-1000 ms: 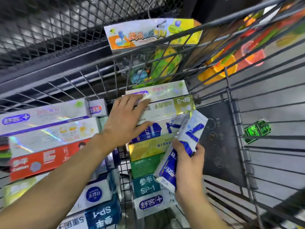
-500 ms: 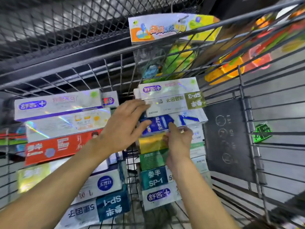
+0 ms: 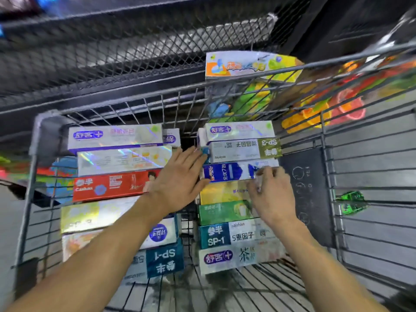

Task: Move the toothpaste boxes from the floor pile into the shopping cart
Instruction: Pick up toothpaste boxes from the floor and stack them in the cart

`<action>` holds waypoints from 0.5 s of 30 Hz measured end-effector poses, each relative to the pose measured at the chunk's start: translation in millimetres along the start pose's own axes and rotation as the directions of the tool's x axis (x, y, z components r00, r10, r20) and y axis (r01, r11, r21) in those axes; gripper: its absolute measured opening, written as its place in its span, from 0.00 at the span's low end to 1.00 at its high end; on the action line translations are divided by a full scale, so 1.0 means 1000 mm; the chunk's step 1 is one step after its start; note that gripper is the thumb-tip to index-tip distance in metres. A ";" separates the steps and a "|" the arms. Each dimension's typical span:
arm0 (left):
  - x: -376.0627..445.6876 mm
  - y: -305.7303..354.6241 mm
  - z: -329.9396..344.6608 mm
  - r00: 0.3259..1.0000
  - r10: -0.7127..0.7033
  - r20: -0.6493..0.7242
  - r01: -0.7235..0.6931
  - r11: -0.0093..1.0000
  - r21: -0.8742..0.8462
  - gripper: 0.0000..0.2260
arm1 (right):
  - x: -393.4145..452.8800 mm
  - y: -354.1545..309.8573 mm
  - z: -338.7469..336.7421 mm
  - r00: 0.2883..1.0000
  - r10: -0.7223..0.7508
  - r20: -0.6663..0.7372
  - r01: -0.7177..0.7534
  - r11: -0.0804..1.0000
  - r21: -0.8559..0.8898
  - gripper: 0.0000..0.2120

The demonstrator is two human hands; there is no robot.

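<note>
The shopping cart (image 3: 369, 167) is a basket of thin grey metal wire, its floor and walls open grids, and a dark flat panel (image 3: 308, 194) leans against its right wall. Inside, glossy rectangular cardboard toothpaste boxes lie in two rows side by side, long faces up. The left row (image 3: 117, 176) shows about seven boxes, though the forearm hides part of the lower ones: a white one with holographic sheen, a second iridescent one, a red box (image 3: 112, 184), a yellow-white one, then white and teal ones. The right row (image 3: 238, 199) counts seven: white, white with an olive end, a blue-and-white box (image 3: 227, 172), yellow, green, teal, and white nearest the camera. The left hand (image 3: 180, 179) lies flat with fingers straight and slightly spread, fingertips touching the left ends of the upper boxes in the right row. The right hand (image 3: 272, 194) rests on the right part of that row with fingers bent down at the right end of the blue-and-white box; blur hides whether they pinch it or only press it. Beyond the cart hangs a plastic packet of bright toys (image 3: 247, 86) under a printed card header.
</note>
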State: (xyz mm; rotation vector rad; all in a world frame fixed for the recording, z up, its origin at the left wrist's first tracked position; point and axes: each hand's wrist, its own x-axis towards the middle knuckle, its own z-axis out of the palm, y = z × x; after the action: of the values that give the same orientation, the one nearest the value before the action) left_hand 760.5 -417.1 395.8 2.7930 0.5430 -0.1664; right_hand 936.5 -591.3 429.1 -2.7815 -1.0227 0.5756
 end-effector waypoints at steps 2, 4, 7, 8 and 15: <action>-0.012 0.008 -0.015 0.998 -0.045 0.042 0.045 0.999 0.002 0.32 | -0.005 -0.006 -0.019 0.992 -0.123 -0.010 0.122 0.992 -0.019 0.22; -0.029 0.017 -0.040 0.995 -0.098 0.033 0.099 0.995 -0.011 0.32 | -0.012 -0.015 -0.041 0.969 -0.243 -0.046 0.239 0.968 -0.071 0.17; -0.059 0.030 -0.089 0.983 -0.181 -0.032 0.181 0.983 0.015 0.31 | -0.027 -0.034 -0.072 0.902 -0.430 -0.037 0.418 0.892 -0.172 0.17; -0.072 0.033 -0.106 0.976 -0.212 -0.056 0.215 0.976 0.046 0.31 | -0.033 -0.044 -0.082 0.878 -0.479 -0.018 0.467 0.863 -0.190 0.17; -0.234 0.015 -0.202 0.794 -0.537 -0.285 0.566 0.824 0.025 0.29 | -0.094 -0.199 -0.130 0.568 -0.822 0.052 0.813 0.549 -0.196 0.27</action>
State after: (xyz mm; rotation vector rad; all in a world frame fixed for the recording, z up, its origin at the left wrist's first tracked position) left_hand 561.6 -450.3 631.2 2.6847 1.4597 0.0694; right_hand 802.4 -497.4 625.4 -2.0069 -2.2481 0.2553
